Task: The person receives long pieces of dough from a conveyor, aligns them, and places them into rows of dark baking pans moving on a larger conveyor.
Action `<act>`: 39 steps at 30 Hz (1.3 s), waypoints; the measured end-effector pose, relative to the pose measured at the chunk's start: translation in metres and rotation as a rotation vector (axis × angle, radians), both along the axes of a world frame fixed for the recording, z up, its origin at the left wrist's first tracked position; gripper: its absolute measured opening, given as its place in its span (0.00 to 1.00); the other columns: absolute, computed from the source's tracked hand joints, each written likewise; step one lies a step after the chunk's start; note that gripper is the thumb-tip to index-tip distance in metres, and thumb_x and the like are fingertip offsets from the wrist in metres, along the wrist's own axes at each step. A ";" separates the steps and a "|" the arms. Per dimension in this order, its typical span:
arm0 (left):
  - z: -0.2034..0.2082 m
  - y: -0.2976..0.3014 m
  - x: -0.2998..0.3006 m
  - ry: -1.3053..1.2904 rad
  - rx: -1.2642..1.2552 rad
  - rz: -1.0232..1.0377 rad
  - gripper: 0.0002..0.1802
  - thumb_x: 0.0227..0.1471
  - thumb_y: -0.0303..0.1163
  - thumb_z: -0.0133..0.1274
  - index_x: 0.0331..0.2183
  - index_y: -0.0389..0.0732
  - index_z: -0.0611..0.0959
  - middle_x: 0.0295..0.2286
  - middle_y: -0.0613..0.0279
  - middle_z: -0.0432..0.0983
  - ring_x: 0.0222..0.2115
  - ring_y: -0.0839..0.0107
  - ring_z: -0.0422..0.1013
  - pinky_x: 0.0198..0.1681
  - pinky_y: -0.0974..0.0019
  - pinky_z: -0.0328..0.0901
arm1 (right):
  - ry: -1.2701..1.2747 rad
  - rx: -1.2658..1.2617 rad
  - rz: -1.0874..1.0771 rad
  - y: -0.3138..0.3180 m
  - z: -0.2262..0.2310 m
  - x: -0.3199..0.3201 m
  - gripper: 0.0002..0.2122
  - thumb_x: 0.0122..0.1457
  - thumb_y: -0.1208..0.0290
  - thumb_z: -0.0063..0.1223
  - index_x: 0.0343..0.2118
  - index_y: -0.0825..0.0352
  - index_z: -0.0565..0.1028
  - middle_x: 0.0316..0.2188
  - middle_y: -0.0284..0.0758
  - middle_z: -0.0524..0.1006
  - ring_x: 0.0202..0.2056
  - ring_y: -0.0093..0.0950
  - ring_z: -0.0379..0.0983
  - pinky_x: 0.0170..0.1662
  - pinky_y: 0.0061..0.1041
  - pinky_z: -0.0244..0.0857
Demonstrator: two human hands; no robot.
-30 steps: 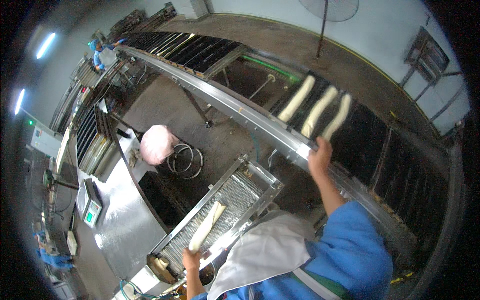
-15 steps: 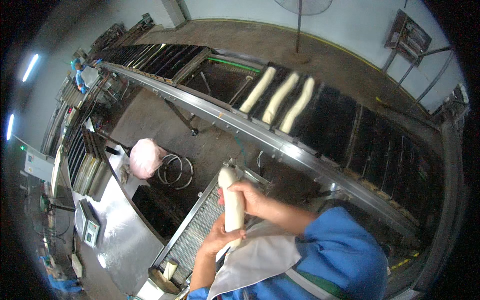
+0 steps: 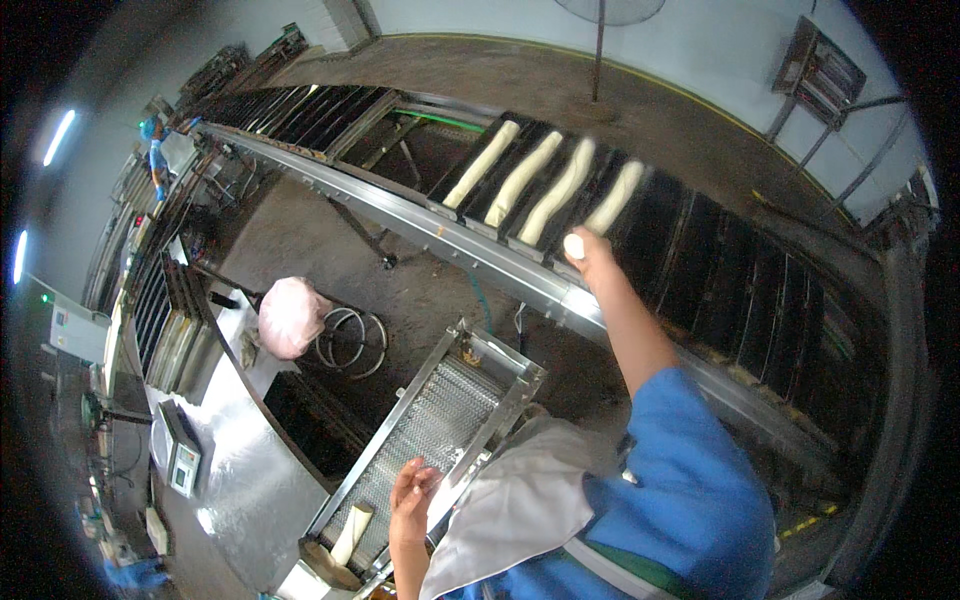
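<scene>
My right hand (image 3: 592,256) is closed round the near end of a long pale dough roll (image 3: 616,197). The roll's far part lies over a slot of the black baking pan (image 3: 660,235) on the steel conveyor. To its left, three similar dough rolls (image 3: 558,192) rest in neighbouring slots. My left hand (image 3: 412,495) is raised over the right side of the metal mesh belt (image 3: 440,410), fingers slightly bent and apart, holding nothing. A short dough piece (image 3: 350,533) lies at the belt's near end, by my left wrist.
The conveyor's steel rail (image 3: 440,235) runs between me and the pans. To the left are a steel table (image 3: 240,500), a scale (image 3: 178,455) and a pink bag-like bundle (image 3: 292,317). A person in blue (image 3: 157,160) stands far off at the left.
My right hand has carried the dough roll from over the mesh belt to the pan. My left hand has let go and dropped back. The pans have shifted left; the short dough piece has moved slightly up the belt.
</scene>
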State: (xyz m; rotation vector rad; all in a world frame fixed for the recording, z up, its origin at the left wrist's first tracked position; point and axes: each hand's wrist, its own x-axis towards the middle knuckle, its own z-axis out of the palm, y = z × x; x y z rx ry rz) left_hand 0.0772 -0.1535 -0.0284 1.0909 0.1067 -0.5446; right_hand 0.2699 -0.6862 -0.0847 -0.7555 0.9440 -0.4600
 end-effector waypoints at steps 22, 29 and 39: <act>-0.096 0.085 0.012 -0.667 1.843 0.038 0.40 0.37 0.27 0.63 0.56 0.47 0.69 0.54 0.54 0.69 0.57 0.52 0.60 0.60 0.49 0.52 | 0.604 -0.808 0.212 0.029 -0.018 0.067 0.39 0.44 0.75 0.55 0.60 0.78 0.52 0.53 0.66 0.60 0.52 0.57 0.65 0.58 0.40 0.61; -0.113 0.193 -0.031 -0.304 1.888 0.074 0.34 0.34 0.33 0.67 0.48 0.43 0.76 0.46 0.53 0.73 0.50 0.52 0.66 0.58 0.49 0.55 | 0.691 -1.015 0.164 0.012 -0.022 -0.002 0.29 0.45 0.74 0.53 0.53 0.79 0.62 0.47 0.66 0.65 0.46 0.57 0.69 0.55 0.43 0.64; -0.114 0.214 -0.063 -0.104 1.893 0.105 0.27 0.30 0.39 0.68 0.36 0.39 0.78 0.35 0.51 0.75 0.37 0.47 0.71 0.41 0.49 0.66 | 0.542 -1.372 -0.097 0.034 -0.017 -0.100 0.17 0.44 0.80 0.58 0.41 0.67 0.74 0.42 0.45 0.74 0.48 0.44 0.67 0.54 0.40 0.59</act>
